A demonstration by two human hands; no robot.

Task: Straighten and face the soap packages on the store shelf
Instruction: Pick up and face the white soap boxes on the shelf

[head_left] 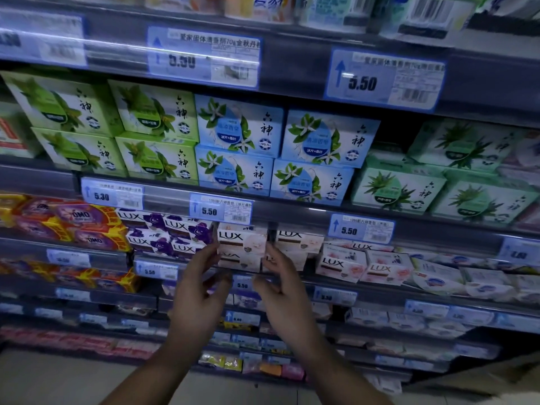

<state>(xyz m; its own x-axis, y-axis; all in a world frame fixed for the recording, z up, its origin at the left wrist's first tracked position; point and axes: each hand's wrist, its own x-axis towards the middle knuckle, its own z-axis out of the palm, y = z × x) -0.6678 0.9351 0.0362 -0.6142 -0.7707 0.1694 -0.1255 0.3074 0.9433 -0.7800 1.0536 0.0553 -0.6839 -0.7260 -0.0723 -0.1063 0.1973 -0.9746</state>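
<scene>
White LUX stack (242,247), mid shelf (385,292): L hand (198,290), R hand (282,287) flank sides, grip wide, holding nothing. Step prob. squaring stack. Next: even inward press, labels fwd.

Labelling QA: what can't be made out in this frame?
Head view only.
Lower white LUX packs: fronts partly covered by left grip and right grip.
Top-shelf products: cut off by the upper edge.
Lower shelves' packages: dark, blurred, brands unreadable.
Upper-left price label: motion-blurred.
</scene>
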